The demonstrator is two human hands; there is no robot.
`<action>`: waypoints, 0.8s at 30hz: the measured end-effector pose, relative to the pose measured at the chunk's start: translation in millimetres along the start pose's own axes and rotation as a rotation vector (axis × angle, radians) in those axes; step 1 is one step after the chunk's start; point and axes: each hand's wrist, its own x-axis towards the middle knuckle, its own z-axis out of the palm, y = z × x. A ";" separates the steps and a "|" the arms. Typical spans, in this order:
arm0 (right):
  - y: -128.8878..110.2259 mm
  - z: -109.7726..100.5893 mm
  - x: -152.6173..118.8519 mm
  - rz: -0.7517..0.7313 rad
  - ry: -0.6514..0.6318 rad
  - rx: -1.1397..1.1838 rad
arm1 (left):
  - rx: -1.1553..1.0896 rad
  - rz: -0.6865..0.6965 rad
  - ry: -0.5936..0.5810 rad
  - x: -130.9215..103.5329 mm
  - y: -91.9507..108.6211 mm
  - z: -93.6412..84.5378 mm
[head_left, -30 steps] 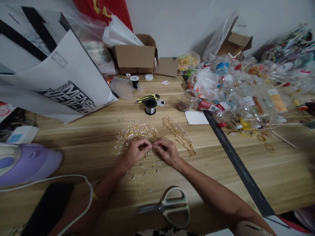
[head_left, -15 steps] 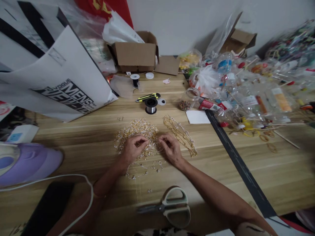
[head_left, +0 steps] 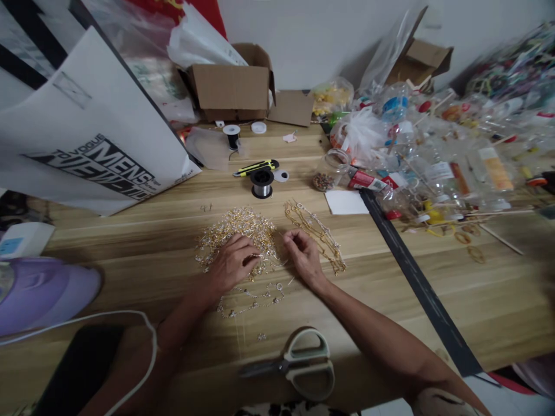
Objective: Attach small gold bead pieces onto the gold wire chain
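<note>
Small gold and silver beaded pieces lie in a loose pile on the wooden table. Over the pile's lower part is my left hand, its fingers bent and pressed together near a thin wire; what they pinch is too small to name. Just right of the pile, my right hand has thumb and index finger pinched on something too fine to make out. Gold and silver chains lie beyond the right hand. A silver chain rests below the left hand. Scissors lie nearer the front edge.
Behind the pile are a wire spool, a yellow-black cutter and a jar of beads. A white bag and purple iron stand left. Plastic bottles crowd the right, beside a dark strip.
The view has shifted slightly. My left hand has turned more palm-down over the pile, and my right hand has moved a little away from it, widening the gap between them.
</note>
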 end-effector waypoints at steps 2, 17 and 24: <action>0.4 -0.6 0.9 0.008 0.003 0.024 | 0.031 0.019 -0.025 -0.5 -1.0 0.3; -8.4 -3.3 -3.1 0.017 -0.139 0.192 | -0.131 0.059 -0.040 0.7 30.0 13.5; -22.1 -0.8 -10.4 -0.013 -0.234 0.233 | -0.184 0.037 -0.080 0.6 37.7 20.0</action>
